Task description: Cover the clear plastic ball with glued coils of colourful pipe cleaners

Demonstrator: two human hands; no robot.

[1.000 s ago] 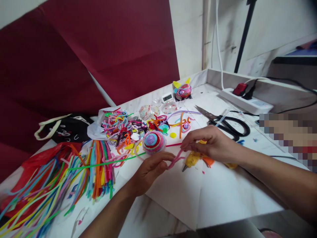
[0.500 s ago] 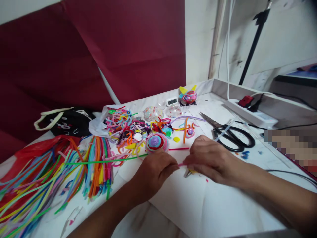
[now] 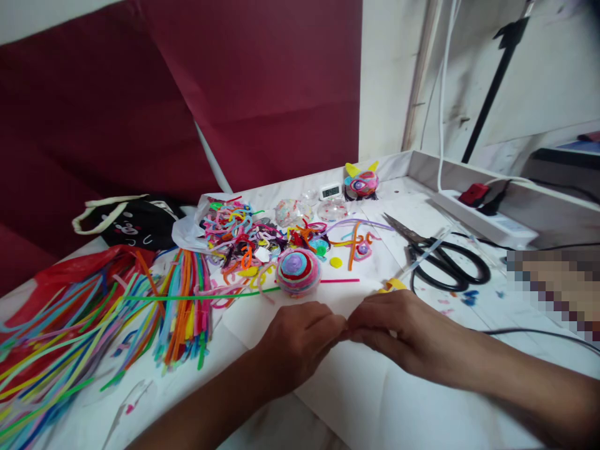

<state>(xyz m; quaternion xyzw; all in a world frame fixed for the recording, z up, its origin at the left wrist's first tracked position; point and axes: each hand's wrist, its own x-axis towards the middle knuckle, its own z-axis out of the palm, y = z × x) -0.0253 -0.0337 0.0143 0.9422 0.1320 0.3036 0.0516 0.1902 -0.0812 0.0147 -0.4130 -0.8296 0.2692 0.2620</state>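
Note:
My left hand (image 3: 302, 340) and my right hand (image 3: 398, 325) meet fingertip to fingertip over the white paper (image 3: 356, 397). Both are closed in a pinch; the short pink pipe cleaner seen between them earlier is now almost wholly hidden by the fingers. Just beyond them sits a ball (image 3: 299, 273) wound with pipe cleaner in rings of purple, blue, red and pink. A magenta pipe cleaner (image 3: 340, 280) lies at its right side, a long green one (image 3: 201, 298) at its left. Behind my right hand, a yellow part (image 3: 392, 285) of a partly covered tool shows.
Black-handled scissors (image 3: 443, 259) lie at right, before a white power strip (image 3: 487, 219). Bundled pipe cleaners (image 3: 185, 312) spread over the left side. Behind are a pile of coloured scraps (image 3: 234, 231), a small digital clock (image 3: 330, 191) and a finished-looking ball with yellow horns (image 3: 362, 181).
My hands have come together and slightly nearer to me, closing the gap where the pink pipe cleaner showed. The yellow part now shows behind my right hand. The view has shifted slightly.

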